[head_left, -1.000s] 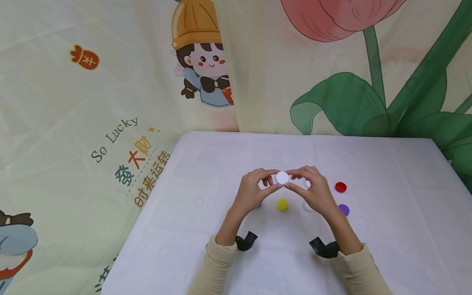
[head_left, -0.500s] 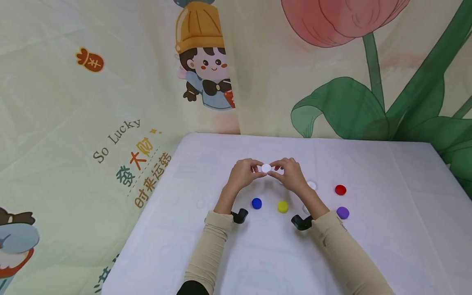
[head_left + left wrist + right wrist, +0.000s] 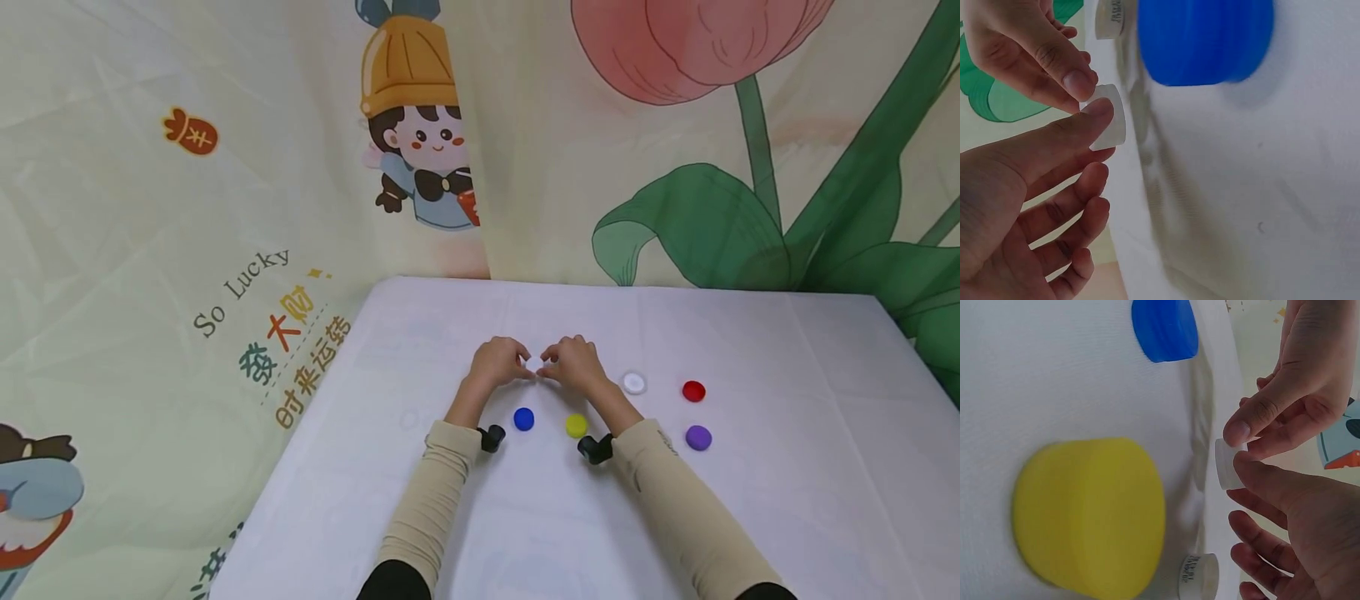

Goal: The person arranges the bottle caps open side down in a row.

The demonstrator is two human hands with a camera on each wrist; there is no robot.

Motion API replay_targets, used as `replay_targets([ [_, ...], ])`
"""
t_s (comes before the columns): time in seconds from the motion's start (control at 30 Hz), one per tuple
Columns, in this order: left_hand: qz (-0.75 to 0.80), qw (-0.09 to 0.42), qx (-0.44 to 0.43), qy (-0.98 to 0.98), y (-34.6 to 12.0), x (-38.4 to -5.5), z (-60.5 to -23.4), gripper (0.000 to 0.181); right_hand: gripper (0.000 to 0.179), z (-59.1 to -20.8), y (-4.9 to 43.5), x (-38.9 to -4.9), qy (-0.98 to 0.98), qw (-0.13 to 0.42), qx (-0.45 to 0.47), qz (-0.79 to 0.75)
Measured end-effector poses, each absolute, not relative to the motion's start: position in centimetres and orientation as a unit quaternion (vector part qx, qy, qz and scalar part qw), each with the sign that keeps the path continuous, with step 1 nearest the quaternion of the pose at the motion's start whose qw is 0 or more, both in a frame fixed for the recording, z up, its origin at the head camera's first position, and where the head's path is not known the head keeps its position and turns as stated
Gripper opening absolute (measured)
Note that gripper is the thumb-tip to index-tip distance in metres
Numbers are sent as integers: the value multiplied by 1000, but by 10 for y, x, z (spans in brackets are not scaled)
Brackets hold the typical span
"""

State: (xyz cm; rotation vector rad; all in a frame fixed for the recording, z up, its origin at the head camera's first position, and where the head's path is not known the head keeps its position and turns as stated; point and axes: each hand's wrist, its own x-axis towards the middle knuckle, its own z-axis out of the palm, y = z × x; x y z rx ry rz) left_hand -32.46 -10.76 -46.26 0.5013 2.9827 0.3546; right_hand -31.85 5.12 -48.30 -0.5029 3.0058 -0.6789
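A white cap [image 3: 534,364] pinched between left hand [image 3: 498,360] and right hand [image 3: 573,365]

The white cap is beyond the blue cap [image 3: 523,419], slightly to its right. The grip is clamped on it from both sides: thumb and finger of the left hand pinch its left edge, those of the right hand its right edge, the two thumbs close beside each other. It looks roughly level, one round face turned up, so its short axis points up and down and its wide span runs side to side between the hands; which face is the closed one cannot be told.

On the surface [image 3: 787,517], the yellow cap [image 3: 577,426] sits right of the blue cap. Another white cap [image 3: 633,382] lies farther right and beyond it. Farthest to its right are the red cap [image 3: 693,391], slightly beyond, and the purple cap [image 3: 698,437], slightly nearer.
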Motion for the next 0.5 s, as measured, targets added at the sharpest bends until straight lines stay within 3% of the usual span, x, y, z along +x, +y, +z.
replay_targets([
  [0.23,71,58,168,982,-103,-326,-466,33,32,-490,50,-319,963,37,-146,-224],
  [0.5,46,74,170,982,-94,-325,-459,47,37,-492,54,-313,964,9,-145,-222],
])
